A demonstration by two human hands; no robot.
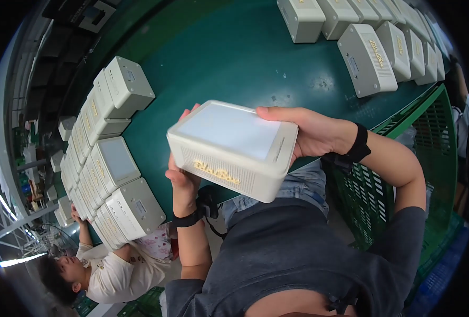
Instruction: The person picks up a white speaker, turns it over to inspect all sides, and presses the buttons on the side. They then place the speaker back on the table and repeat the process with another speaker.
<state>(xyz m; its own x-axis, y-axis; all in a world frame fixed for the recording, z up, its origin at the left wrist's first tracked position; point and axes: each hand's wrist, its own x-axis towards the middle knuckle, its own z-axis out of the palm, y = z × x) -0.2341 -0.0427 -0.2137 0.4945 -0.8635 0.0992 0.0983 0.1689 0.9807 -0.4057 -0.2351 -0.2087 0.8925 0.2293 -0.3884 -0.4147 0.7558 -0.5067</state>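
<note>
A cream, box-shaped device with rounded edges is held up between my two hands, tilted above the green work table. Its upper face bears a smooth white panel, and a finely perforated grille with raised gold lettering covers the side toward me. My left hand grips the left end, partly hidden behind the device. At the right end my right hand is closed round it, thumb resting on the top edge. Both wrists wear black straps with small dark units.
Rows of similar cream devices stand at the left of the green table. More line the far right. A green plastic crate is close by my right arm. Another person sits at the lower left, a hand by the left rows.
</note>
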